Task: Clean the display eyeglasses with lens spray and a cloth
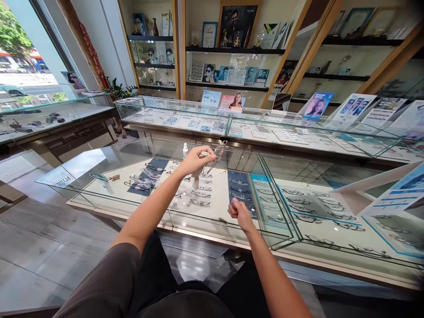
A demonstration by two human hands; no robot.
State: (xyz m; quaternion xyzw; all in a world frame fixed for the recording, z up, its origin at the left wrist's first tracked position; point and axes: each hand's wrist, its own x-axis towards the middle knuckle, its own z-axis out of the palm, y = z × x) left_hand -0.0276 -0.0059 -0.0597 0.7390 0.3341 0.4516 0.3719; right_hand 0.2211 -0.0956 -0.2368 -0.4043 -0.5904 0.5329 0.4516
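Note:
My left hand (pixel 198 160) is raised over the glass counter, its fingers closed on a pair of thin-rimmed eyeglasses (pixel 221 155). A small pale piece (pixel 205 154) also shows at those fingers; its kind is unclear. Lower and to the right, my right hand (pixel 241 213) is curled into a fist above the glass, thumb uppermost. Whatever its fingers may hold is hidden. A white spray bottle (pixel 185 151) stands just behind my left hand. Beneath both hands, rows of eyeglasses (pixel 200 203) lie inside the glass display case (pixel 172 223).
A sign stand (pixel 380 194) rests on the counter at the right. Behind runs a second glass case (pixel 185 126) with upright leaflets (pixel 211 100). Wall shelves (pixel 232 50) hold framed pictures. On the left are another display case (pixel 56 117) and tiled floor (pixel 43 243).

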